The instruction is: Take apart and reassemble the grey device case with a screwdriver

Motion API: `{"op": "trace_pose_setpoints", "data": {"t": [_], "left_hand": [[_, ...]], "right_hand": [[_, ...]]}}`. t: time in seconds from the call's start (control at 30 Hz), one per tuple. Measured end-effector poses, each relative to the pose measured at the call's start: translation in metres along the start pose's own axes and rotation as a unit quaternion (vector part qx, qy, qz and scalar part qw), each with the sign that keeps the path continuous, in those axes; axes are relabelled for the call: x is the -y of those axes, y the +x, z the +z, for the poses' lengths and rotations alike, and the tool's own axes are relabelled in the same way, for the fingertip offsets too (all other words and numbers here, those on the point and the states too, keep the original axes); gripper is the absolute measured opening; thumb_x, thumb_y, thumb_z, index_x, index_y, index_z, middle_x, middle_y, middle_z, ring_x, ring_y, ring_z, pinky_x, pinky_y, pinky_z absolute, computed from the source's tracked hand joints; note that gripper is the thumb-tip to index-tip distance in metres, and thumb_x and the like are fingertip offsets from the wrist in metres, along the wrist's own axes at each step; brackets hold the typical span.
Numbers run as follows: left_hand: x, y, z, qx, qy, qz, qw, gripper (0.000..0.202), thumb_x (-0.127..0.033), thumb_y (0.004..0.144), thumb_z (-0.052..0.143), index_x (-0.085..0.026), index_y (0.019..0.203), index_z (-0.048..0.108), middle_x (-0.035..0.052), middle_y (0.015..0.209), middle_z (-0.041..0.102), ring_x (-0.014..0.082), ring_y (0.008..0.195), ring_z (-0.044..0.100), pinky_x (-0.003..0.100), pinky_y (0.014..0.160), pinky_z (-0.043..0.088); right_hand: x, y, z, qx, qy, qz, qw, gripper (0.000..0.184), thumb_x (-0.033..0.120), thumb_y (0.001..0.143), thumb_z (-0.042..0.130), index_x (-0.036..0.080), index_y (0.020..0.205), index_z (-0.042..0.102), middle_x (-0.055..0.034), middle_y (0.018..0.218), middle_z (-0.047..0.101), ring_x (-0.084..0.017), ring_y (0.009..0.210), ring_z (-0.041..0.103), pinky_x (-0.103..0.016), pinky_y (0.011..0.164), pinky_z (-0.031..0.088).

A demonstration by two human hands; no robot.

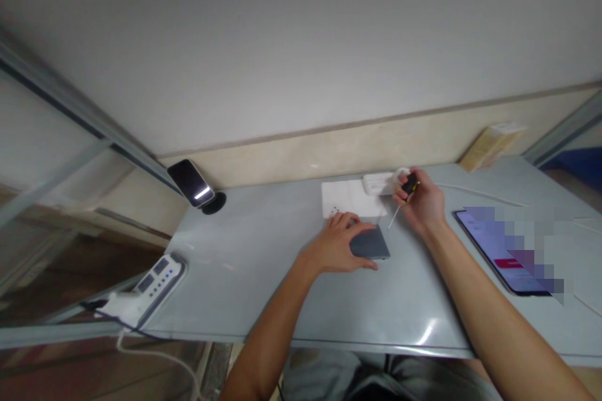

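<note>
My left hand [341, 244] grips a dark grey flat rectangular device [374, 243] by its edges, thumb on the near side and fingers on the far side. The device rests on the table. My right hand [423, 197] is closed around the black and yellow handle of a screwdriver [411, 186]. Its thin shaft slants down to the left, and the tip is just beyond the device's far right corner, apart from it. Behind the left hand lies a white sheet [345, 194] with several small dark specks, perhaps screws. A white box-like object [376, 184] sits at the sheet's right end.
A large tablet or phone [498, 257], partly pixelated, lies on the grey table [226, 288] at right. A phone on a stand [190, 183] stands at back left. A white power strip [157, 282] with cables is at the left edge. A yellowish box [489, 147] leans against the wall.
</note>
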State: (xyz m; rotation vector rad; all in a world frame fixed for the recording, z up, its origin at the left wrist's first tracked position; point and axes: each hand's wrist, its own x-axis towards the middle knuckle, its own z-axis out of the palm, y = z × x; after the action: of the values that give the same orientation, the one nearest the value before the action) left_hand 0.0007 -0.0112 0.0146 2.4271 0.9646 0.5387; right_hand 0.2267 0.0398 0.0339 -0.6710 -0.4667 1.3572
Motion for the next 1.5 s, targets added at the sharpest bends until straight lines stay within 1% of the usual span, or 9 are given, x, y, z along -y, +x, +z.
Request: {"op": "trace_pose_setpoints", "data": {"t": [0.1, 0.27, 0.47, 0.6, 0.87, 1.03, 1.17, 1.3, 1.5], "left_hand": [[-0.003, -0.001, 0.004, 0.028, 0.031, 0.007, 0.999, 0.067, -0.049, 0.072, 0.086, -0.03, 0.132, 0.063, 0.0087, 0.127, 0.056, 0.0283, 0.118, 0.052, 0.046, 0.11, 0.04], [-0.005, -0.001, 0.006, 0.012, 0.076, 0.02, 0.997, 0.059, -0.045, 0.079, 0.08, -0.028, 0.132, 0.063, 0.0108, 0.129, 0.057, 0.03, 0.12, 0.051, 0.048, 0.109, 0.039], [-0.015, -0.003, 0.011, -0.006, 0.121, 0.101, 0.987, 0.034, -0.025, 0.089, 0.065, -0.033, 0.122, 0.071, 0.0094, 0.144, 0.049, 0.0303, 0.13, 0.045, 0.048, 0.11, 0.036], [-0.019, -0.001, 0.016, 0.014, 0.137, 0.129, 0.982, 0.038, -0.015, 0.088, 0.06, -0.033, 0.119, 0.073, 0.0084, 0.144, 0.051, 0.0299, 0.131, 0.046, 0.047, 0.108, 0.036], [-0.019, 0.002, 0.021, 0.043, 0.176, 0.153, 0.972, 0.039, -0.012, 0.089, 0.058, -0.027, 0.122, 0.07, 0.0113, 0.143, 0.055, 0.0298, 0.127, 0.051, 0.046, 0.105, 0.038], [-0.016, 0.001, 0.017, 0.006, 0.145, 0.117, 0.982, 0.033, -0.028, 0.097, 0.058, -0.025, 0.13, 0.064, 0.0118, 0.14, 0.057, 0.0288, 0.134, 0.048, 0.046, 0.11, 0.036], [-0.01, 0.002, 0.019, -0.009, 0.113, 0.084, 0.99, 0.037, -0.038, 0.094, 0.065, -0.025, 0.129, 0.064, 0.0118, 0.146, 0.055, 0.0289, 0.134, 0.05, 0.047, 0.112, 0.037], [-0.01, 0.004, 0.026, -0.038, 0.079, 0.043, 0.995, 0.033, -0.039, 0.095, 0.065, -0.025, 0.125, 0.067, 0.0097, 0.145, 0.057, 0.0258, 0.132, 0.053, 0.044, 0.111, 0.039], [-0.012, 0.008, 0.034, -0.072, 0.023, -0.01, 0.997, 0.029, -0.036, 0.093, 0.069, -0.027, 0.121, 0.069, 0.0076, 0.144, 0.06, 0.0248, 0.134, 0.053, 0.046, 0.113, 0.039]], "right_hand": [[0.001, -0.002, 0.0, 0.012, 0.0, -0.008, 1.0, 0.025, 0.028, 0.077, 0.077, 0.026, 0.085, 0.053, 0.0051, 0.068, 0.054, -0.008, 0.044, 0.046, -0.019, 0.036, 0.041], [0.002, -0.003, 0.002, 0.023, -0.003, -0.01, 1.0, 0.026, 0.029, 0.076, 0.078, 0.026, 0.084, 0.054, 0.0046, 0.07, 0.055, -0.008, 0.045, 0.047, -0.021, 0.036, 0.04], [0.003, -0.003, 0.002, 0.025, -0.001, -0.013, 1.0, 0.026, 0.028, 0.077, 0.077, 0.025, 0.081, 0.052, 0.0045, 0.069, 0.052, -0.008, 0.045, 0.045, -0.02, 0.035, 0.039], [0.004, -0.003, 0.002, 0.019, 0.019, -0.008, 1.0, 0.027, 0.026, 0.076, 0.078, 0.025, 0.082, 0.052, 0.0049, 0.068, 0.053, -0.007, 0.045, 0.045, -0.019, 0.036, 0.04], [0.005, -0.003, 0.004, 0.012, 0.016, 0.0, 1.0, 0.027, 0.026, 0.073, 0.079, 0.025, 0.081, 0.053, 0.0043, 0.068, 0.053, -0.007, 0.046, 0.045, -0.02, 0.036, 0.04], [0.019, -0.019, 0.012, 0.041, -0.02, -0.015, 0.999, 0.021, 0.036, 0.082, 0.073, 0.025, 0.078, 0.055, 0.0042, 0.063, 0.046, -0.008, 0.043, 0.039, -0.021, 0.035, 0.038], [0.021, -0.042, 0.017, 0.084, -0.061, -0.005, 0.995, 0.041, 0.052, 0.083, 0.072, 0.023, 0.064, 0.05, 0.0046, 0.051, 0.034, -0.008, 0.039, 0.031, -0.022, 0.037, 0.035], [0.007, -0.056, 0.021, 0.108, -0.071, 0.03, 0.991, 0.044, 0.052, 0.079, 0.076, 0.022, 0.06, 0.051, 0.0053, 0.045, 0.031, -0.007, 0.038, 0.029, -0.021, 0.037, 0.031], [0.0, -0.06, 0.022, 0.136, -0.049, 0.038, 0.989, 0.059, 0.049, 0.085, 0.07, 0.022, 0.048, 0.032, 0.0026, 0.038, 0.031, -0.01, 0.036, 0.033, -0.028, 0.042, 0.039]]}}
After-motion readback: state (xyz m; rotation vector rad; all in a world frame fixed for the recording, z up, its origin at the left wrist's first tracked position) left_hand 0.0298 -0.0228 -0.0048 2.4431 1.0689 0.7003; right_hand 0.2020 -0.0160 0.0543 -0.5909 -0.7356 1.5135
